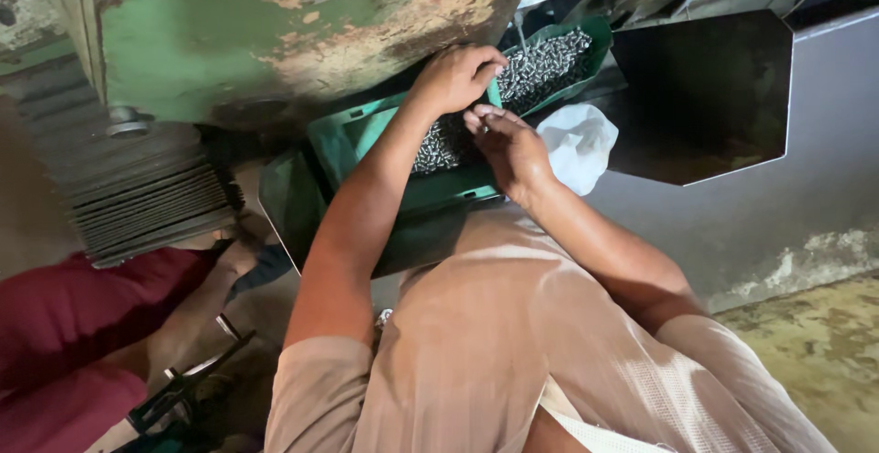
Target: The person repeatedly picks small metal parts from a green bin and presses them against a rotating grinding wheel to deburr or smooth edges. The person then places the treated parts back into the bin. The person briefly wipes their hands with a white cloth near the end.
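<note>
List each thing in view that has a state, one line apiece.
left hand: curled, resting on the green tray's edge
right hand: fingers pinched on a small metal piece
green tray: holds many small metal pieces
white bag: crumpled beside the tray
green machine: paint flaking, rusted

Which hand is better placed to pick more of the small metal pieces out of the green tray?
Left, probably. The left hand already rests fingers-down on the heap of small grey metal pieces in the green tray; the right hand sits nearer the body, fingertips pinched as if occupied.
</note>
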